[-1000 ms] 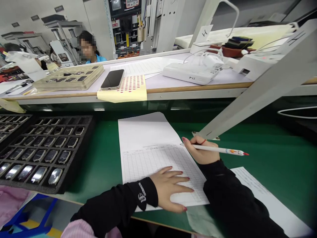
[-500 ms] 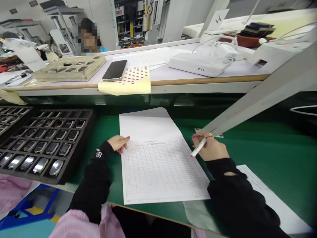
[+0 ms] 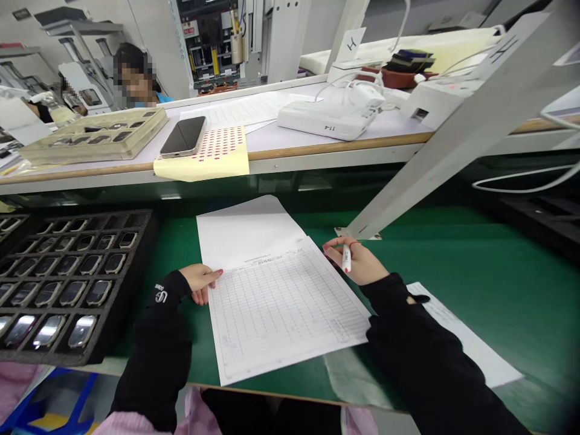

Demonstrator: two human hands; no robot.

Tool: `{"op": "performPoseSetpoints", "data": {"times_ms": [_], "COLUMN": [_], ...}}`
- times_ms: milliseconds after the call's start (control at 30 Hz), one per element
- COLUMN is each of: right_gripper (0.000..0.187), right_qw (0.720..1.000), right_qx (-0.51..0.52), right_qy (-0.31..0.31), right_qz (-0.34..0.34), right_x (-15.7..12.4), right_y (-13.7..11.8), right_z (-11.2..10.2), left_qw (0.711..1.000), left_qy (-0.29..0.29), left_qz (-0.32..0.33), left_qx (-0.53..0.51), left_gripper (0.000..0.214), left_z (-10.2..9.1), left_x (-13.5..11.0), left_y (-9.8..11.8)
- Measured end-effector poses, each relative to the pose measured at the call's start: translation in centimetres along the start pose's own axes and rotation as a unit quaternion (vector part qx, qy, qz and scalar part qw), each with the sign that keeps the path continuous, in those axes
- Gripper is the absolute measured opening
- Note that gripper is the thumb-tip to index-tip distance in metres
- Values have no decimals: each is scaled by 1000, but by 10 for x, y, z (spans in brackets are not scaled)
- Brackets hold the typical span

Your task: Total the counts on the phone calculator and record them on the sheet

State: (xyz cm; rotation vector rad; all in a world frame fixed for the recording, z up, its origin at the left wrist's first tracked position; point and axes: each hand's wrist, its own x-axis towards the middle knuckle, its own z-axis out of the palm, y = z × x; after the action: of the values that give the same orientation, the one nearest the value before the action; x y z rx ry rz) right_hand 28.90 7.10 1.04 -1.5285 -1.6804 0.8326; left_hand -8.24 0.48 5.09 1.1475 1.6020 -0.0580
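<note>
A white sheet with a printed grid (image 3: 281, 302) lies on the green mat (image 3: 453, 266) in front of me. My left hand (image 3: 199, 281) rests at the sheet's left edge, fingers loosely curled with the tips touching the paper. My right hand (image 3: 356, 261) sits at the sheet's right edge, closed around a white pen with a red tip (image 3: 347, 258) that stands nearly upright in the fingers. Both arms wear black sleeves.
A black tray of small shiny parts (image 3: 67, 272) lies left of the sheet. A second paper (image 3: 462, 338) lies under my right forearm. A slanted white strut (image 3: 453, 127) crosses above. The raised shelf (image 3: 317, 151) holds a phone (image 3: 183, 136), a red-dotted sticker sheet (image 3: 217, 151), a beige tray (image 3: 95, 134) and a white device (image 3: 326, 121). Another person sits behind.
My left hand has lifted off the sheet's lower part and moved to its left edge. The pen has swung from lying sideways to standing upright in my right hand.
</note>
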Motion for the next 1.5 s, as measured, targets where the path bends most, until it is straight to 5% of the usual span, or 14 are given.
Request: {"op": "performPoseSetpoints", "data": {"times_ms": [133, 433, 600, 733, 867, 1133, 1500], "right_gripper": [29, 46, 33, 27, 24, 24, 27], "right_qw": [994, 976, 984, 991, 990, 962, 948], "right_qx": [103, 211, 161, 22, -67, -118, -150], "right_qy": [-26, -43, 13, 95, 63, -108, -132], "right_qz": [37, -28, -72, -91, -109, -220, -249], "right_x": [0, -3, -1, -1, -6, -19, -18], "right_y": [-9, -17, -10, -7, -8, -4, 4], "right_z": [-2, -10, -11, -3, 15, 67, 71], "left_qw": [999, 991, 982, 953, 915, 878, 865], "left_qy": [32, 116, 156, 265, 348, 304, 273], "left_qz": [13, 65, 92, 120, 144, 176, 185], "left_qx": [-9, -30, -48, -80, -143, -326, -379], "left_gripper": [63, 53, 49, 38, 36, 48, 42], "left_z": [0, 3, 4, -5, -15, -16, -22], "left_x": [0, 3, 8, 15, 19, 20, 26], "left_y": [1, 8, 6, -1, -5, -1, -3]}}
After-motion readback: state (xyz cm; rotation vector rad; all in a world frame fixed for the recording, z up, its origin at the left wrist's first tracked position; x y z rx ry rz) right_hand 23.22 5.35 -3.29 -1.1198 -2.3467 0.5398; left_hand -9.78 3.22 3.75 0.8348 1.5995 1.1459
